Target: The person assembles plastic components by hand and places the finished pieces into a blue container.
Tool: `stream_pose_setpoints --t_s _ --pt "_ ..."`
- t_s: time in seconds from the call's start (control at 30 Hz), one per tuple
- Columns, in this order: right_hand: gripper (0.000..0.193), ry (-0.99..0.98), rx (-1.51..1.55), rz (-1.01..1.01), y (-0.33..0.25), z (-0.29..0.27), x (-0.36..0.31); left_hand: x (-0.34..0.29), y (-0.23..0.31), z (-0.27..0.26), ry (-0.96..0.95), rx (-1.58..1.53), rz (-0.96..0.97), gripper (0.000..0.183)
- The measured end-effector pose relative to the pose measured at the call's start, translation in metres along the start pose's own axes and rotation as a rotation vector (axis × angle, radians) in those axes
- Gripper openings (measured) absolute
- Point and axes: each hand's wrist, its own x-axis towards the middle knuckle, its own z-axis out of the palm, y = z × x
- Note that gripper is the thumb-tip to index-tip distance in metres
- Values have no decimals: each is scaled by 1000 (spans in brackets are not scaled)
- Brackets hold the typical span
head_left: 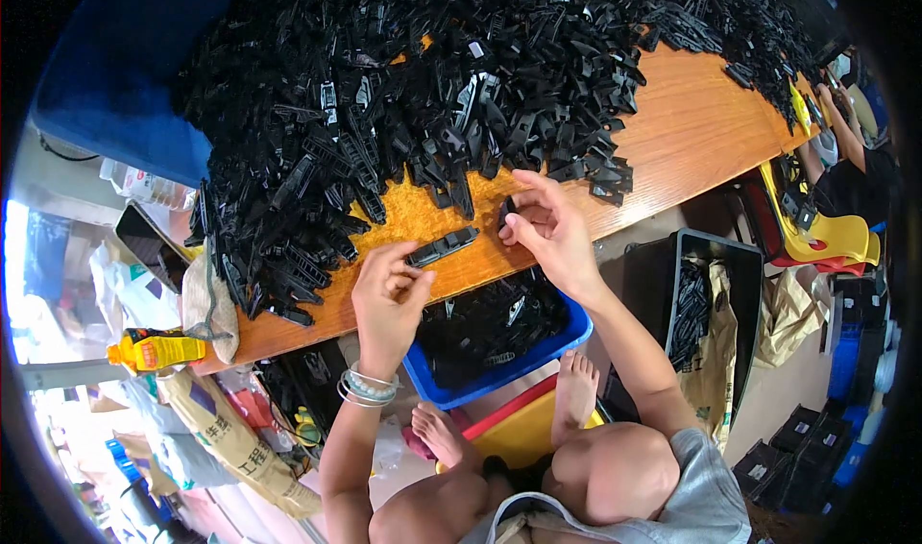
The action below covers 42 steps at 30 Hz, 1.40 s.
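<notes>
At the near edge of the wooden table, my left hand [389, 299] has its fingers closed at one end of a long, narrow black plastic part [447, 244]. The part points away to the right, its free end close to my other hand. Between thumb and fingers, my right hand [549, 225] pinches a small dark plastic piece [505, 214], held upright and apart from the long part. Just beyond both hands spreads a big heap of loose black plastic parts [403, 93]. Beneath the table edge, a blue bin [583, 328] contains more black parts.
Bare wood shows on the table [696, 126] at right. A black crate [672, 285] with dark parts and a paper sack stands below it. At left are a yellow bottle [158, 350] and a phone [149, 241]. Another person's arm [845, 131] shows at far right, near yellow chairs [816, 227].
</notes>
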Motion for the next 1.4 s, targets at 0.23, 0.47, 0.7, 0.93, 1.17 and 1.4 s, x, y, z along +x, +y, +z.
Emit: stream_pose_setpoints --t_s 0.23,0.47,0.7,0.93,1.17,1.4 --pt "31 -34 -1063 -493 -11 -19 -12 -5 2 4 -68 627 183 25" --pt "31 -53 -1166 -422 -15 -23 -17 21 17 6 -311 701 505 28" --pt "26 -203 -746 -272 -17 -28 -26 23 1 24 -191 567 528 23" --pt "28 -272 -764 -254 -25 -31 -31 24 -6 21 -177 518 522 23" --pt "29 -365 -768 -281 -31 -32 -10 26 -5 19 -208 474 526 23" --pt "26 -358 -563 -90 -26 -42 -7 21 -7 19 -172 471 523 23"
